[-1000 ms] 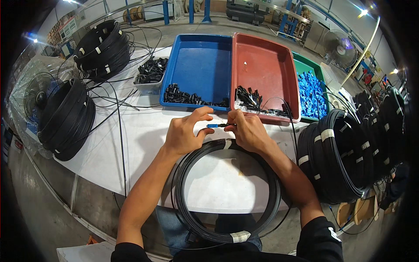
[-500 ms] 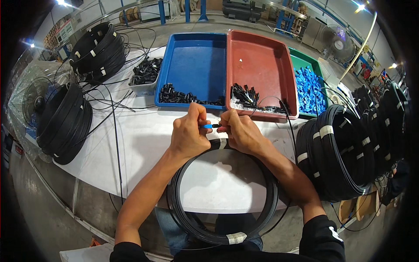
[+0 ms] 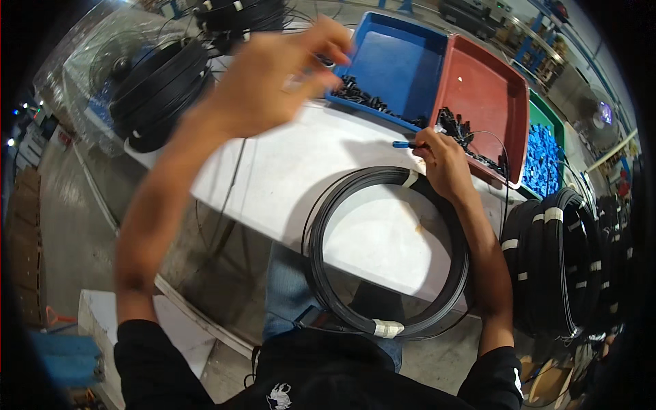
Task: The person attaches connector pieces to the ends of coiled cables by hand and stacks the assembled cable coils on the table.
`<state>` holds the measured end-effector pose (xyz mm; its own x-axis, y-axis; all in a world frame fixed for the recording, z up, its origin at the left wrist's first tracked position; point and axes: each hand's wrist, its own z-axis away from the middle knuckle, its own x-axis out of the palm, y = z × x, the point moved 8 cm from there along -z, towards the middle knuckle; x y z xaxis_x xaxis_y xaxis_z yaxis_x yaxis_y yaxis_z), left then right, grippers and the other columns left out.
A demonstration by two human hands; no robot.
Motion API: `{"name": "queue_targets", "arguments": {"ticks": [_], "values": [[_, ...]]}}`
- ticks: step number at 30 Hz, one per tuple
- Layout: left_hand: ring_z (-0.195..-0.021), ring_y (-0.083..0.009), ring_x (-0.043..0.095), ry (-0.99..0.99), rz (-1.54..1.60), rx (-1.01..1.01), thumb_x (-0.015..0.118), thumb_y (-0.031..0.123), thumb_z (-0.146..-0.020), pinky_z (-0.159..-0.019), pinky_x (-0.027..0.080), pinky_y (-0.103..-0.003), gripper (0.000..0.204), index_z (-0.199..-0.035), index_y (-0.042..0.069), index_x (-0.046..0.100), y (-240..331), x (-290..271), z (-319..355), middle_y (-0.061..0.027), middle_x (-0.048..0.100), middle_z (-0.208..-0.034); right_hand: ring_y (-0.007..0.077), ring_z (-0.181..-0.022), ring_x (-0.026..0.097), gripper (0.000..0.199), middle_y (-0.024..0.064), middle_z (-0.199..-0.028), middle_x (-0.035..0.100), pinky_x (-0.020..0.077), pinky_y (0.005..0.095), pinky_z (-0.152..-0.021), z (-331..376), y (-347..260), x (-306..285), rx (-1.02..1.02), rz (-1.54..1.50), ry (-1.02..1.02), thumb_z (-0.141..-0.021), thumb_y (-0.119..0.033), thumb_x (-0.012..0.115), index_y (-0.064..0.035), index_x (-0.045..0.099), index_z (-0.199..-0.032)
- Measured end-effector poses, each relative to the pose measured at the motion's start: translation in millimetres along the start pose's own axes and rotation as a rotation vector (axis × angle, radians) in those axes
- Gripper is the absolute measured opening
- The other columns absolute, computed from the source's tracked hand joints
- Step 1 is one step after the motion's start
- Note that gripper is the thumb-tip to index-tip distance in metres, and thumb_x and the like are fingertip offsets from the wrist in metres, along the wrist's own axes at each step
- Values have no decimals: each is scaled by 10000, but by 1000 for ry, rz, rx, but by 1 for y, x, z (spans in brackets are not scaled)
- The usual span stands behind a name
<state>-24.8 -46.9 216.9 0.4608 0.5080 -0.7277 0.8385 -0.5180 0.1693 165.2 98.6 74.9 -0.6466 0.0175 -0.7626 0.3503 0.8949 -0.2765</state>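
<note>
A black cable coil (image 3: 342, 301), bound with white tape, lies on the white table (image 3: 301, 164) and hangs over its near edge. My right hand (image 3: 443, 162) rests on the coil's far side and pinches a thin cable end with a blue connector (image 3: 403, 145). My left hand (image 3: 273, 82) is raised above the table, blurred, its fingertips near the small black parts at the front of the blue tray (image 3: 403, 61). Whether its fingers hold anything is unclear.
A red tray (image 3: 485, 96) with black parts and a green tray (image 3: 547, 157) of blue parts stand right of the blue tray. Stacked black cable coils sit at the far left (image 3: 160, 89) and at the right (image 3: 567, 266). A fan stands far left.
My left hand has left the connector and swung up and leftward toward the blue tray. My right hand stays on the coil holding the blue connector. The camera has tilted left.
</note>
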Motion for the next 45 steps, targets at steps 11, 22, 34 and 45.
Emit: {"name": "queue_targets", "arguments": {"ticks": [11, 22, 34, 45], "values": [[-1041, -227, 606, 675, 96, -1256, 625, 231, -984, -911, 493, -364, 356, -1287, 132, 467, -2, -61, 385, -127, 569, -1197, 371, -1067, 651, 215, 155, -1147, 697, 497, 419, -914, 1, 6, 21, -10, -215, -163, -875, -79, 677, -14, 651, -1079], [-647, -162, 443, 1551, 1387, -866, 548, 124, -1009, -616, 371, -300, 136, -1136, 125, 597, 48, 37, 406, -59, 560, -802, 330, -1063, 666, 253, 175, -1103, 693, 494, 392, -920, 14, 15, 21, 53, -191, -262, -911, -136, 670, 8, 630, -1115], [-626, -113, 442, 1298, 819, -367, 532, 38, -989, -654, 355, -263, 472, -1445, 44, 408, 113, -55, 347, -37, 512, -814, 334, -1024, 682, 259, 179, -1072, 709, 497, 396, -901, 13, 18, 22, 96, -212, -273, -909, -151, 680, 17, 635, -1100], [-622, -88, 449, 1083, 1024, -628, 510, 91, -1026, -585, 377, -216, 466, -1465, 7, 376, 41, -27, 285, -60, 521, -850, 294, -1151, 633, 354, 145, -1188, 679, 472, 407, -974, 9, -48, -102, 85, -162, -101, -839, -95, 754, -29, 637, -1167]]}}
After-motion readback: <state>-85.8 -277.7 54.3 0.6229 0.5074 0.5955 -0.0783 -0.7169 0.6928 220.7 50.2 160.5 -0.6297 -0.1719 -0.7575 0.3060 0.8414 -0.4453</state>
